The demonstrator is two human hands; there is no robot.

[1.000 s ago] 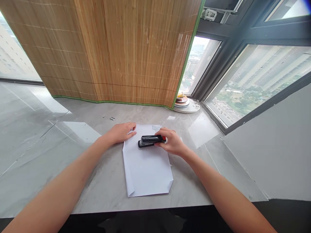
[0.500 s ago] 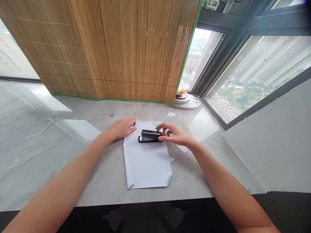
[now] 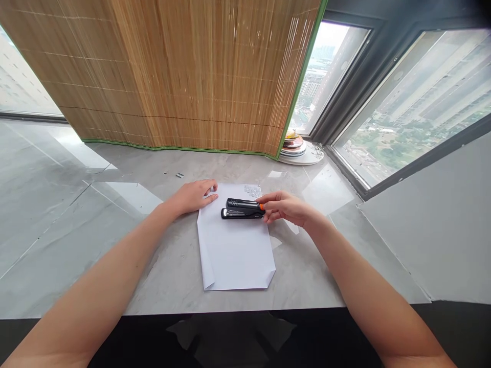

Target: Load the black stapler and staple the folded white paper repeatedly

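Note:
A black stapler (image 3: pixel 242 209) with an orange patch near its rear end lies crosswise over the upper part of the white paper (image 3: pixel 238 255). Around the stapler's rear end, the thumb and fingers of my right hand (image 3: pixel 286 208) are closed. The stapler's jaws point left and stand apart. At the paper's upper left corner rests my left hand (image 3: pixel 197 197), thumb apart from the loosely bent fingers, holding nothing. The paper's lower corners are folded in, and small print shows at its upper right.
Beyond the paper, a small strip of staples (image 3: pixel 180 175) lies on the grey marble-look counter (image 3: pixel 153 291). A bamboo blind (image 3: pixel 184 76) hangs at the back. Stacked plates (image 3: pixel 297 151) stand in the corner by the windows.
My right hand has shifted its grip toward the stapler's rear end, with its fingers now closer together. The whole view has tilted slightly; my left hand stays at the paper's corner.

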